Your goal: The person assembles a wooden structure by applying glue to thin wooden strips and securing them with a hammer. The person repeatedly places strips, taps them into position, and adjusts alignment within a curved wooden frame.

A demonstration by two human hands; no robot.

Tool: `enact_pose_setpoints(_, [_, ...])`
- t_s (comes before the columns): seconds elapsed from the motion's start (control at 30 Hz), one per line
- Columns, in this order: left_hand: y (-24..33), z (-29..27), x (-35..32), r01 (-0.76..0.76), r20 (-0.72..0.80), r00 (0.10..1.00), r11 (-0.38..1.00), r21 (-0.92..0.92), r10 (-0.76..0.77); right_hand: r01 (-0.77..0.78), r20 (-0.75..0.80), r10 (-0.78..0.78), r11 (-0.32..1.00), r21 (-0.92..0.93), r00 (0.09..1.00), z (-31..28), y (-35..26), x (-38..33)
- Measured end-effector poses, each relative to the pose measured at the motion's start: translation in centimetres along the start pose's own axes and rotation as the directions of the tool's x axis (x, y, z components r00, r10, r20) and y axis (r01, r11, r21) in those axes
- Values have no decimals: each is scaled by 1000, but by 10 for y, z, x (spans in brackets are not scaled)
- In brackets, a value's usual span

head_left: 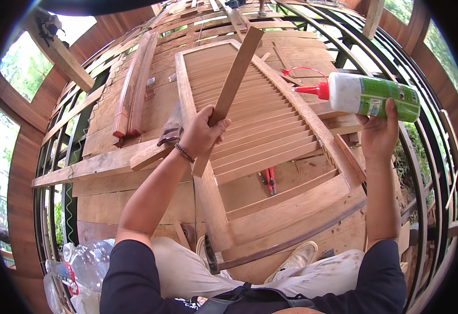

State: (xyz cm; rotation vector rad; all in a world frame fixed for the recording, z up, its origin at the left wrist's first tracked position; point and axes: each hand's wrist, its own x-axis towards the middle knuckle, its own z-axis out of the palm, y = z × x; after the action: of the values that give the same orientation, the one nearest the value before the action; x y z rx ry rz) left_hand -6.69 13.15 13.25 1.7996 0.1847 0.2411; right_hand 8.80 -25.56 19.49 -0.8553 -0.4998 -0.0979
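Note:
Gripped in my left hand (205, 133) is a flat wooden slat (238, 70), tilted with its upper end leaning right. My right hand (379, 131) holds up a glue bottle (373, 97), white with a green label; its red nozzle points left and the red cap dangles on a strap. Beneath both hands lies a louvered wooden frame (213, 209) with many slats set across it. Toward its near end there is a gap between the slats and the bottom rail (286, 206). Through that gap a red-handled tool (271, 180) shows on the boards below.
Bundled reddish planks (134, 83) lie at the left, beyond a light timber beam (90, 167). Clear plastic bottles (85, 267) stand by my left elbow. Dark metal joists with open gaps flank the plank floor (103, 123). My shoes (297, 259) rest near the frame's bottom.

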Motion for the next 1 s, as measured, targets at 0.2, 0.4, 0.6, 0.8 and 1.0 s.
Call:
enact_pose_setpoints(0.2, [16, 10, -9, 138, 185, 972, 990, 42, -143, 206, -13, -207, 977, -56, 978, 6, -20, 12])
enact_pose_setpoints(0.4, [29, 14, -19, 100, 266, 951, 973, 210, -155, 282, -7, -285, 951, -130, 958, 12, -32, 13])
enact_pose_setpoints(0.6, [35, 20, -21, 90, 308, 935, 959, 269, -174, 256, 32, -255, 943, -213, 966, 4, -30, 12])
enact_pose_setpoints(0.8, [37, 21, -21, 63, 296, 942, 951, 303, -157, 261, 45, -258, 927, -269, 965, 11, -29, 10])
enact_pose_setpoints(1.0, [35, 22, -21, 64, 293, 944, 954, 294, -154, 286, 90, -271, 917, -278, 958, 9, -27, 12])
